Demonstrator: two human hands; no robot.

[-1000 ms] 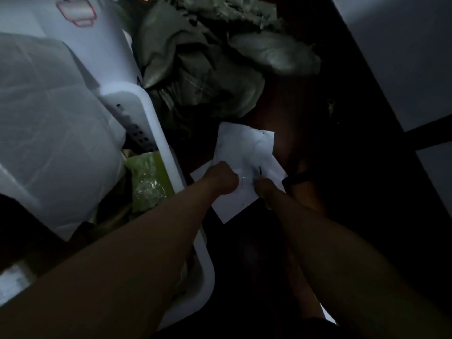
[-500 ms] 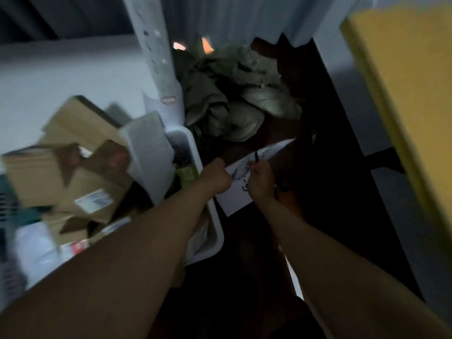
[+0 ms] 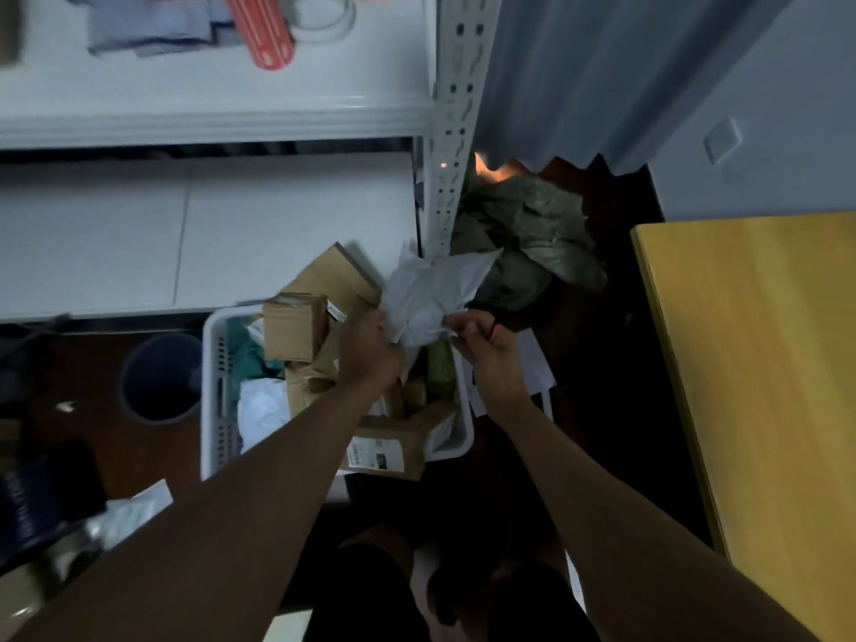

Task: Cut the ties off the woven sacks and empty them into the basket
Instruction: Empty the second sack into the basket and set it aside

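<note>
Hands meet above the white slotted plastic basket (image 3: 214, 363): our left hand (image 3: 370, 347) grips the crumpled white plastic mailer bag (image 3: 431, 294) at its lower edge, and our right hand (image 3: 484, 342) pinches its other side, a small red-tipped tool (image 3: 494, 329) tucked in the fingers. Brown cardboard parcels (image 3: 296, 331) fill the basket. Olive-green woven sacks (image 3: 523, 238) lie heaped on the dark floor beyond, beside the white metal shelf post (image 3: 456, 108).
</note>
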